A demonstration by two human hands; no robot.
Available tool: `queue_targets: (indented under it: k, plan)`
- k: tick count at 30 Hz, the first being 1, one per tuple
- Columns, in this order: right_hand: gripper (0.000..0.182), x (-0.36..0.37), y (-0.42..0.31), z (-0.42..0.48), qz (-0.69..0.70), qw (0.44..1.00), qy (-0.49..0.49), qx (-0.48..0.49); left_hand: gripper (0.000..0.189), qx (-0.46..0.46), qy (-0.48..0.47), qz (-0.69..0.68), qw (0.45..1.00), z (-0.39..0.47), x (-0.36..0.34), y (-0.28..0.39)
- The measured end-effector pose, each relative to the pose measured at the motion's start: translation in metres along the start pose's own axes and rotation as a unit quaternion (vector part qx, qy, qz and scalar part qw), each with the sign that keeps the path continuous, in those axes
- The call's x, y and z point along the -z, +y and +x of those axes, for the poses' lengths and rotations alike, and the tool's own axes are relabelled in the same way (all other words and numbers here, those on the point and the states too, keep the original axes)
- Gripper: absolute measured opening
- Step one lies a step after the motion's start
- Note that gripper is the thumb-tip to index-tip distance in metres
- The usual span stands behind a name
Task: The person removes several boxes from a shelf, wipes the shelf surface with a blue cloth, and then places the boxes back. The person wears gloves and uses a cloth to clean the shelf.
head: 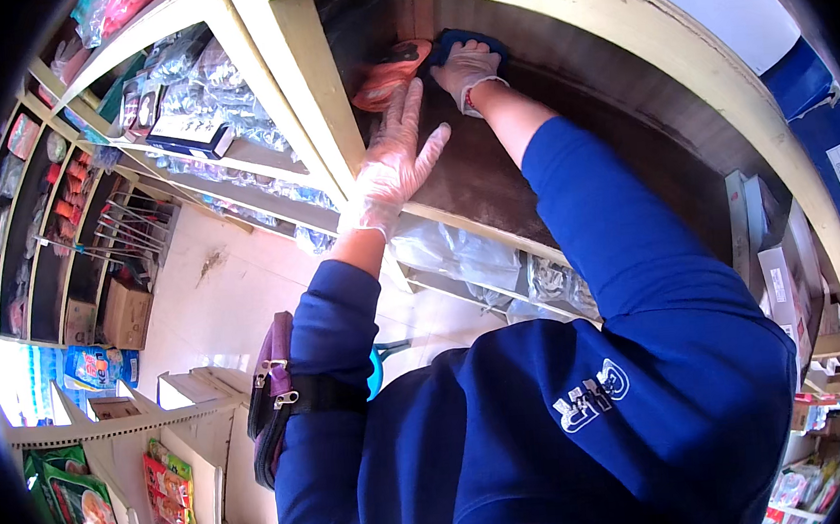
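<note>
My right hand [469, 72], in a clear disposable glove, presses down on a dark blue cloth [500, 46] at the back corner of a dark brown shelf [502, 176]. My left hand [398, 154], gloved the same way, is at the left side of this shelf, fingers extended and thumb apart, with nothing gripped in it. Just beyond its fingertips lies an orange-pink item [392, 74], perhaps a packet or cloth, against the left wall of the compartment. Whether the fingertips touch it I cannot tell.
Cream shelf frames surround the compartment. Left of it, shelves hold plastic-wrapped goods [217, 79] and a dark blue box [190, 135]. Boxes [784, 295] stand at the shelf's right end. Bagged goods [456, 252] lie on the shelf below. A cardboard box [128, 315] and food packets [86, 504] are further left.
</note>
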State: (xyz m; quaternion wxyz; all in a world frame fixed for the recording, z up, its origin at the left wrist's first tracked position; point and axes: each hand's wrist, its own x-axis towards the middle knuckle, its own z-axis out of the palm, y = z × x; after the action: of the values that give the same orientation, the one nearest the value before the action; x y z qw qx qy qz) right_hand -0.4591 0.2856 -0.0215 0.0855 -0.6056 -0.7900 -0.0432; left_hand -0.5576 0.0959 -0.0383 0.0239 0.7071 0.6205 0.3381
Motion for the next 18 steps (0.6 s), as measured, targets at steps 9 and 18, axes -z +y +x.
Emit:
queue_targets:
  k: [9, 18]
  plan:
    - [0.082, 0.025, -0.021, -0.087, -0.02, 0.994, -0.079, 0.076, 0.087, 0.001, 0.013, -0.041, 0.999, 0.001, -0.002, -0.008]
    - [0.074, 0.039, 0.008, -0.193, 0.042, 0.971, -0.006, 0.235, 0.072, -0.022, 0.073, -0.159, 0.984, 0.004, -0.007, -0.019]
